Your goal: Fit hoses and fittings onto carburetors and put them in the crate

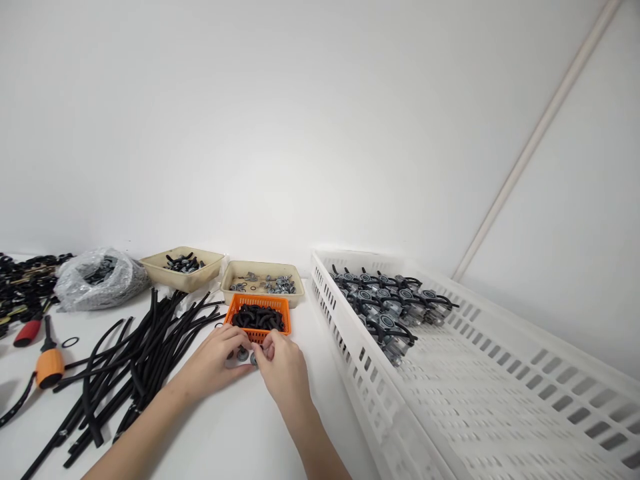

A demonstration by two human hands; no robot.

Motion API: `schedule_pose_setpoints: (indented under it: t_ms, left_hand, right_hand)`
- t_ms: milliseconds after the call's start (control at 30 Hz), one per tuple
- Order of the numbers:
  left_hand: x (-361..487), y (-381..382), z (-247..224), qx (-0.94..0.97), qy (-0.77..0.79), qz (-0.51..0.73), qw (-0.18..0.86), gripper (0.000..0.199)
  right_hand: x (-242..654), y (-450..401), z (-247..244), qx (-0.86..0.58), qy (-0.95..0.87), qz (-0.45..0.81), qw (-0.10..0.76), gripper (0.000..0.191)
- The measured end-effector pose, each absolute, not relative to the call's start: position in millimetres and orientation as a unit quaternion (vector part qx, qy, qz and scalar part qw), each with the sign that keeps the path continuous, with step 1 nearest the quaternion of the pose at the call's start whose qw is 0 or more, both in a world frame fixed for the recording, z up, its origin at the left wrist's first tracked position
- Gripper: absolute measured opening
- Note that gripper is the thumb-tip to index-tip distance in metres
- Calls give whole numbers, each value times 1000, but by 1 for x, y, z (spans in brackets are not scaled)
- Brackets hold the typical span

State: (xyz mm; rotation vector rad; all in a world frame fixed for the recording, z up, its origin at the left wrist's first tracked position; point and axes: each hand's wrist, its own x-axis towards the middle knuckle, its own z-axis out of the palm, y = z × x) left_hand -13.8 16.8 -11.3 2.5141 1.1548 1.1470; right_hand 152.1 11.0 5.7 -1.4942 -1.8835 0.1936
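Lying between left hand (pixel 219 358) and right hand (pixel 285 370), both curled, grips unclear, are metal parts (pixel 243 355).

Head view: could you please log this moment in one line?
left hand: at small round grey parts | right hand: same | orange plastic basket ahead: black pieces inside

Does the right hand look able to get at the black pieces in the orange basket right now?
Probably yes: the right hand is close against the near side of the orange basket, whose top looks open above the black pieces, though its fingers seem busy with small parts.
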Motion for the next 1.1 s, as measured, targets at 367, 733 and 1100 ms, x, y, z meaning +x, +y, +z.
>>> schedule_pose_setpoints:
  t_ms: [367, 733, 1100]
  left_hand:
    - [-14, 18, -14, 842, 387, 368, 75, 10]
    - [-14, 18, -14, 840, 389, 370, 80, 11]
    - [-14, 17, -11, 842, 405, 346, 86, 10]
  right_hand:
    - [152, 10, 6, -579, -745, 47, 328, 30]
    - [153, 9, 8, -604, -739, 12, 299, 38]
    - [153, 10, 7, -630, -722, 7, 286, 33]
